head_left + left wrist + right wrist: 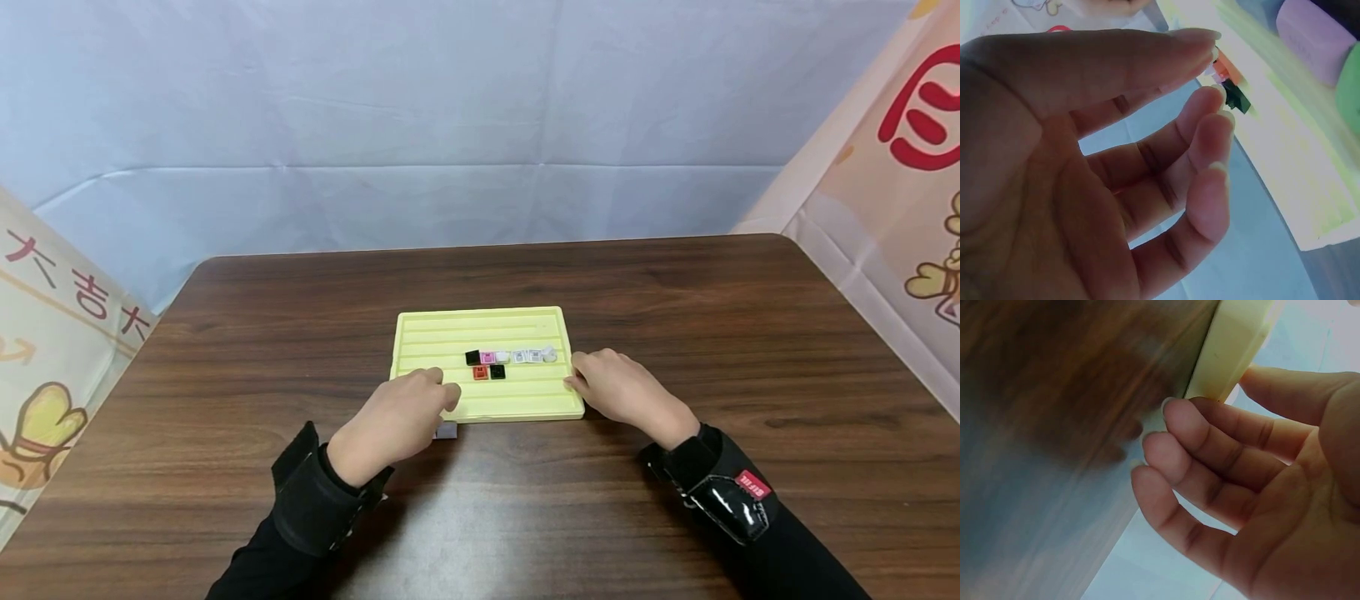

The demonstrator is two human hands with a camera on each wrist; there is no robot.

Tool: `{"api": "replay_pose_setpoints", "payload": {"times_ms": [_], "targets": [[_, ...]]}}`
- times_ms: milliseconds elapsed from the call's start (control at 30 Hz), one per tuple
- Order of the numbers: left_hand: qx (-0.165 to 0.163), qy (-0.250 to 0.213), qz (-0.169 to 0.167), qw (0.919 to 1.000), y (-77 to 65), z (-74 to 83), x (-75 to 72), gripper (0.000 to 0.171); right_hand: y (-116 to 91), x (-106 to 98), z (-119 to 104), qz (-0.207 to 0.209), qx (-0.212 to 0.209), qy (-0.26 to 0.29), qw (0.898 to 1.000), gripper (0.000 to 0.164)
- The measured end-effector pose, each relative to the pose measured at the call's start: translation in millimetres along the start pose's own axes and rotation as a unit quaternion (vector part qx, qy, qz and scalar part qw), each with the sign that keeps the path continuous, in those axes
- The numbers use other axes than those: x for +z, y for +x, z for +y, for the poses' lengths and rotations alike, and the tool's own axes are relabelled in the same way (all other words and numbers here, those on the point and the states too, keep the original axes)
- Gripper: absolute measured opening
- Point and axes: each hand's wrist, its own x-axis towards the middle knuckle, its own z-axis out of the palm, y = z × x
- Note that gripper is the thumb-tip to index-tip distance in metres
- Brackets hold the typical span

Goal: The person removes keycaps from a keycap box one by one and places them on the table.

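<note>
A pale yellow ridged board lies on the table. Small square blocks, some with printed marks, stand on it: a row of black, pink and white ones, then an orange block and a black block below. My left hand hovers over the board's near left part, fingers loosely bent, thumb and index tips close together; nothing shows between them in the left wrist view. With thumb and index finger, my right hand grips the board's right edge, as the right wrist view shows at the yellow rim.
A grey block sits at the board's near edge, partly behind the left hand. Purple and green blocks appear large in the left wrist view. The brown wooden table meets a pale blue cloth behind, with printed cloths either side.
</note>
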Motion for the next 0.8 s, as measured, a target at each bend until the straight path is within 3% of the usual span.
{"api": "replay_pose_setpoints", "payload": {"times_ms": [333,800], "targets": [[0.048,-0.008,0.002,0.9988,3.4,3.3,11.8,0.013,-1,1,1,0.002,-0.002,-0.001,1.000,0.010],[0.060,-0.005,0.000,0.9982,5.1,4.3,17.7,0.015,0,1,0,0.002,-0.002,-0.002,1.000,0.010]]}}
